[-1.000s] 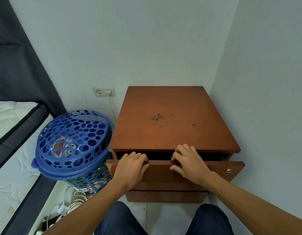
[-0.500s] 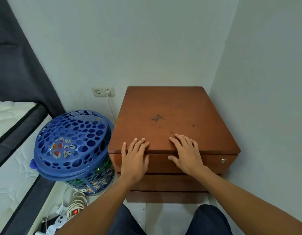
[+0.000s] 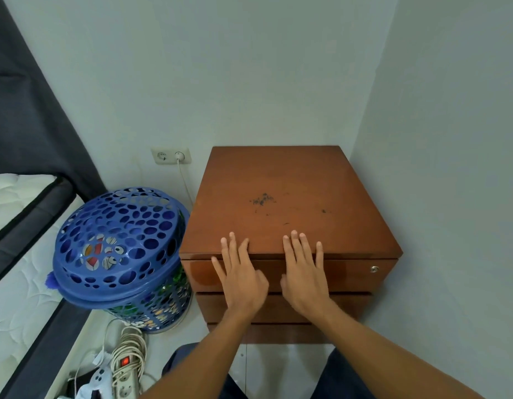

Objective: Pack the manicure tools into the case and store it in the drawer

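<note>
A brown wooden cabinet stands in the room's corner. Its top drawer is shut flush with the front and has a small metal lock at the right. My left hand lies flat against the drawer front, fingers spread, fingertips over the cabinet's top edge. My right hand rests flat beside it in the same way. Neither hand holds anything. No case or manicure tools are visible.
A blue perforated laundry basket with a lid stands just left of the cabinet. A power strip with coiled cable lies on the floor below it. A mattress is at the far left. Walls close in behind and at the right.
The top drawer was pulled out a little with both hands on its front edge; it has been pushed in and is shut. Both hands now lie flat and spread.
</note>
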